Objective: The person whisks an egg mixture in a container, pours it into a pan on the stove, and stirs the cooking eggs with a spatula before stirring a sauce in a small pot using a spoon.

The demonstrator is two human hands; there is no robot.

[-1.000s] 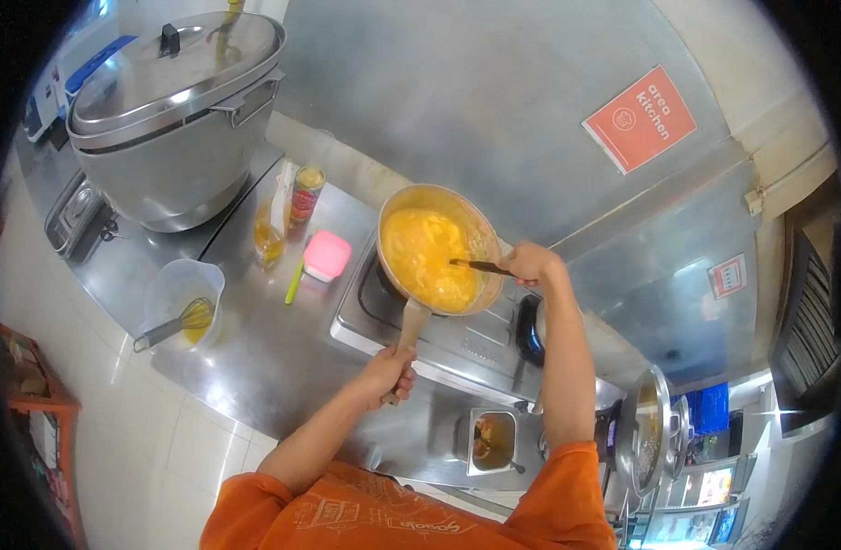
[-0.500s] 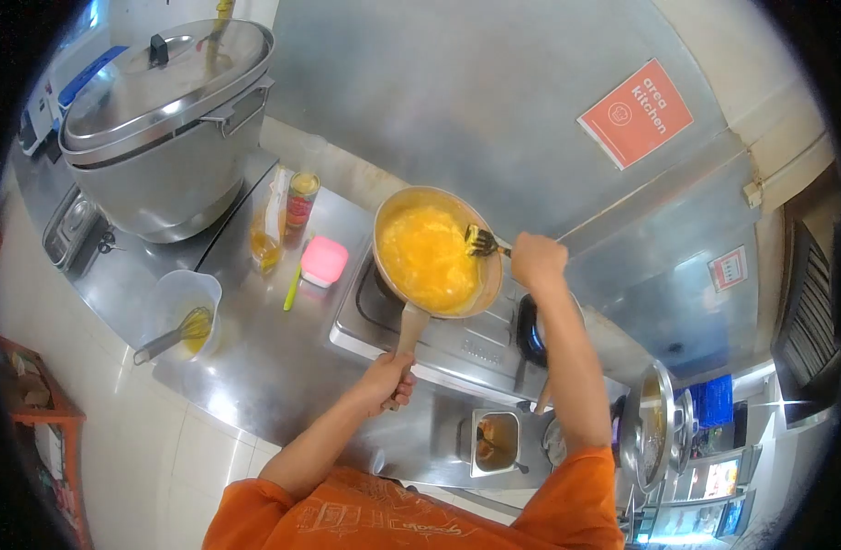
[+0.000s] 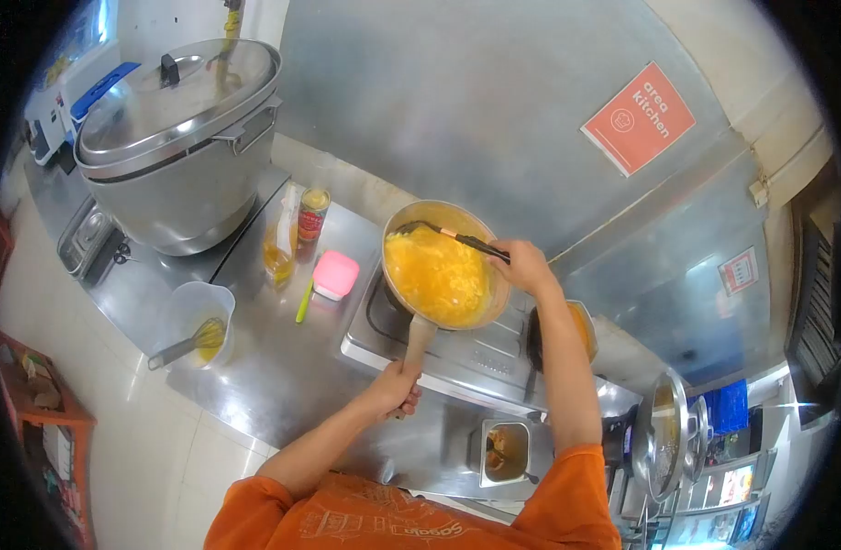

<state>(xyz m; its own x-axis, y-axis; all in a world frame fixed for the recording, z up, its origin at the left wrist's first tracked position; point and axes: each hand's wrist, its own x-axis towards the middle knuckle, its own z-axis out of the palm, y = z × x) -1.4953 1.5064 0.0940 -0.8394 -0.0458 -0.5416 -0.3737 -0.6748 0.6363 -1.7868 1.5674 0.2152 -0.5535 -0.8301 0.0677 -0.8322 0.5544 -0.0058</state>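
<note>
My left hand (image 3: 395,390) is wrapped round the beige handle of a frying pan (image 3: 420,335), which sits over the left side of a gas stove (image 3: 375,353). Yellow egg (image 3: 439,280) covers the pan's bottom, partly set and lumpy, partly runny. My right hand (image 3: 523,266) grips a black spatula (image 3: 475,242) with a slotted-looking head. The spatula reaches across the pan, its head in the egg near the far left wall. Behind my right forearm, a second pan (image 3: 581,328) with something yellow in it shows in part on the stove's right side.
Left of the stove stand a pink-lidded box (image 3: 335,273), a green-handled utensil (image 3: 305,302), a can (image 3: 313,213), an oil bottle (image 3: 278,247) and a pitcher (image 3: 187,298) holding a whisk (image 3: 205,337). A large lidded pot (image 3: 173,174) fills the back left. A steel container (image 3: 508,466) is near my right elbow.
The spatula has swept from the pan's right side to its far left, with my right hand moving slightly left. My left hand still holds the handle. The camera view has shifted a little.
</note>
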